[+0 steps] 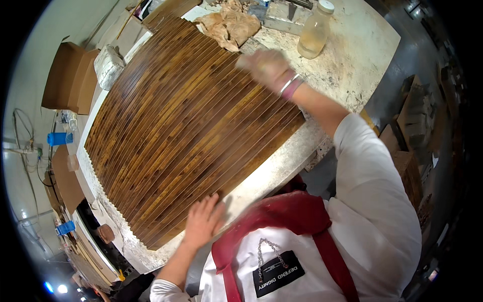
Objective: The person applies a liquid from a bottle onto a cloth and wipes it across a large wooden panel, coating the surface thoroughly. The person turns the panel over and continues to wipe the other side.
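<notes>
A broad panel of narrow brown wooden strips (191,136), dark and glossy with yellowish streaks, lies across the white table. Its left end is stepped where the strips end unevenly. My left hand (204,221) is at the near edge of the panel, fingers apart and fingertips on the wood, holding nothing. Over the panel's far right corner is my right hand (266,68), smeared by motion. Its fingers look bent, but whether they hold anything I cannot make out. A crumpled tan cloth (231,25) lies just beyond the right hand, against the panel's far edge.
Right of the cloth stands a clear jar with a white lid (316,30), beside a grey metal tray (287,17). A white wrapped block (108,65) and an open cardboard box (70,78) sit on the left. The stained white tabletop (352,60) extends rightward.
</notes>
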`<action>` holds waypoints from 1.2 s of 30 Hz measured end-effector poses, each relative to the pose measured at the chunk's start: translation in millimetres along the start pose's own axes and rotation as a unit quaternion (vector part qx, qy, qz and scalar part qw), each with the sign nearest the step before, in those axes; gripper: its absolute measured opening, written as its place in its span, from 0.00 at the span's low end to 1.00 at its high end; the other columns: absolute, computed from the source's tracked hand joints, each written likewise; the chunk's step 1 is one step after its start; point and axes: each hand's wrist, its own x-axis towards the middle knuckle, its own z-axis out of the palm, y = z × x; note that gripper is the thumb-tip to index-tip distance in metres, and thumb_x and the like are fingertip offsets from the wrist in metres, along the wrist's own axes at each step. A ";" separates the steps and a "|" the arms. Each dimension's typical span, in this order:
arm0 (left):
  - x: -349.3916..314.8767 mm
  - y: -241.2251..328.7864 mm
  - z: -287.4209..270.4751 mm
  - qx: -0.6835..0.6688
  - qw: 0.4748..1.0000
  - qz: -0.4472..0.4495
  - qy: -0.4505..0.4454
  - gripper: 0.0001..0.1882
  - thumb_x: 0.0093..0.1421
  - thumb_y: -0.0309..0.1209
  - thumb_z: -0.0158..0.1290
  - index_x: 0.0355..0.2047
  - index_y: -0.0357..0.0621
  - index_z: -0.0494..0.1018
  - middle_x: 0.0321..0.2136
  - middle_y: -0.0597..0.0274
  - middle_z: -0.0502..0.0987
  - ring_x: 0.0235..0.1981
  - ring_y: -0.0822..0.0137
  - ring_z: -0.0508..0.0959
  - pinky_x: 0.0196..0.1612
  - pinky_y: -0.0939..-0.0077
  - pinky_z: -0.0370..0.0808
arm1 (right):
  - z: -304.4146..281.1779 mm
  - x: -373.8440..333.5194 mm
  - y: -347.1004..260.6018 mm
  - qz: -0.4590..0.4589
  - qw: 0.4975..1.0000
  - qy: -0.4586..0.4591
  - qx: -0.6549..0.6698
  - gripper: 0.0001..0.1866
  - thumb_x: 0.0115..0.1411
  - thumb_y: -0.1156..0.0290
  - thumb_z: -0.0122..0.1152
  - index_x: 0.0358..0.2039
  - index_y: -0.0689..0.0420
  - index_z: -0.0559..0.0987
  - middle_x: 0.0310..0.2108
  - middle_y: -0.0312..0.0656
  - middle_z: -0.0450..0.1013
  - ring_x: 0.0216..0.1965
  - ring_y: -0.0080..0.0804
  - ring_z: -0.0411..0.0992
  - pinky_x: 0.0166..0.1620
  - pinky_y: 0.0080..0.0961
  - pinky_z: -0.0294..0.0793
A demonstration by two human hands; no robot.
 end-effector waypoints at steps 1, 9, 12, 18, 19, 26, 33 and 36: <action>25.9 -15.0 -18.5 -0.038 0.998 0.021 0.047 0.31 0.50 0.34 0.61 0.56 0.43 0.69 0.61 0.45 0.65 0.57 0.45 0.69 0.56 0.50 0.67 | -5.1 -2.1 24.6 0.083 0.996 -0.016 0.020 0.17 0.69 0.54 0.45 0.38 0.49 0.78 0.26 0.42 0.73 0.24 0.34 0.73 0.25 0.33 0.74; 346.7 -147.1 -114.8 0.009 0.966 -0.033 0.258 0.28 0.65 0.42 0.51 0.62 0.48 0.62 0.63 0.42 0.61 0.62 0.42 0.64 0.61 0.54 0.66 | 13.7 -100.9 52.1 0.176 0.823 0.195 0.504 0.21 0.63 0.60 0.59 0.54 0.55 0.75 0.47 0.49 0.74 0.46 0.35 0.75 0.50 0.28 0.75; 461.5 -199.4 -81.7 0.040 0.958 -0.090 0.268 0.41 0.60 0.58 0.52 0.68 0.56 0.52 0.66 0.37 0.53 0.65 0.36 0.57 0.61 0.45 0.62 | 10.0 -137.6 54.6 0.204 0.879 0.171 0.396 0.23 0.59 0.74 0.64 0.55 0.56 0.72 0.48 0.47 0.74 0.47 0.34 0.75 0.49 0.27 0.76; 532.9 -227.1 -35.4 0.038 0.986 -0.151 0.058 0.27 0.63 0.55 0.49 0.55 0.55 0.73 0.45 0.51 0.79 0.48 0.52 0.78 0.52 0.52 0.72 | 22.2 -175.7 50.6 0.162 0.884 0.243 0.365 0.20 0.58 0.77 0.65 0.51 0.55 0.74 0.43 0.43 0.75 0.36 0.29 0.73 0.39 0.24 0.74; 532.0 -199.1 -46.9 0.043 0.980 -0.152 0.123 0.22 0.61 0.47 0.51 0.49 0.48 0.77 0.36 0.47 0.81 0.41 0.49 0.80 0.45 0.64 0.75 | 15.0 -170.7 55.3 0.162 0.903 0.205 0.340 0.20 0.58 0.78 0.64 0.52 0.55 0.74 0.43 0.42 0.75 0.36 0.28 0.73 0.39 0.24 0.74; 295.9 -137.8 -220.5 -0.592 0.679 -0.152 0.407 0.20 0.66 0.41 0.49 0.53 0.42 0.71 0.45 0.61 0.77 0.47 0.68 0.76 0.53 0.74 0.71 | 17.0 -147.0 61.4 0.245 0.736 0.228 0.588 0.20 0.62 0.75 0.59 0.55 0.62 0.72 0.36 0.33 0.73 0.33 0.16 0.69 0.35 0.14 0.69; -50.8 -131.2 -332.2 -0.376 0.776 -0.180 0.473 0.21 0.68 0.45 0.43 0.49 0.43 0.72 0.40 0.55 0.77 0.39 0.62 0.79 0.42 0.73 0.79 | -22.6 -85.2 17.7 0.213 0.784 0.136 0.566 0.25 0.61 0.71 0.59 0.58 0.64 0.71 0.34 0.30 0.70 0.33 0.15 0.65 0.36 0.11 0.66; -67.2 -60.2 -288.1 -0.526 0.654 -0.249 0.483 0.22 0.66 0.49 0.45 0.49 0.46 0.72 0.42 0.56 0.77 0.39 0.64 0.79 0.38 0.73 0.79 | -17.6 -61.6 -7.2 0.087 0.830 0.145 0.532 0.26 0.60 0.68 0.61 0.58 0.60 0.71 0.39 0.34 0.73 0.38 0.21 0.71 0.41 0.15 0.70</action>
